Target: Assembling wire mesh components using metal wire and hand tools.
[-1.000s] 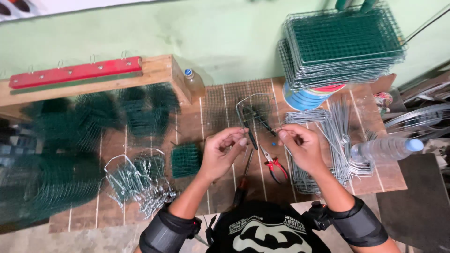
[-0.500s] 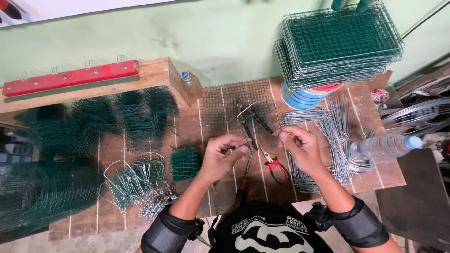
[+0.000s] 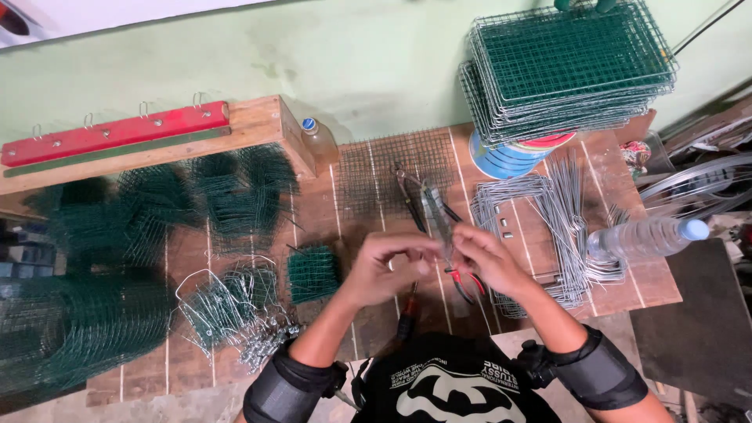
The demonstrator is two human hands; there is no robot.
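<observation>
My left hand (image 3: 388,265) and my right hand (image 3: 484,257) meet over the middle of the wooden table (image 3: 313,211), fingers pinched together on a thin bent wire piece (image 3: 443,235) held between them. Just beyond the hands lie dark pliers (image 3: 419,200) on a flat square of wire mesh (image 3: 392,168). Red-handled pliers (image 3: 464,283) lie under my right hand. A small green mesh square (image 3: 312,272) rests to the left of my left hand.
Stacked green wire mesh trays (image 3: 568,66) sit on a round tub at back right. Bent silver wire frames (image 3: 540,223) and a clear water bottle (image 3: 646,237) lie right. Green mesh pieces (image 3: 157,211), a wire-hook pile (image 3: 227,313) and a red-topped wooden block (image 3: 149,133) fill the left.
Both hands have drawn closer together and slightly toward me, with the wire piece now pinched between them. The view has shifted a little.
</observation>
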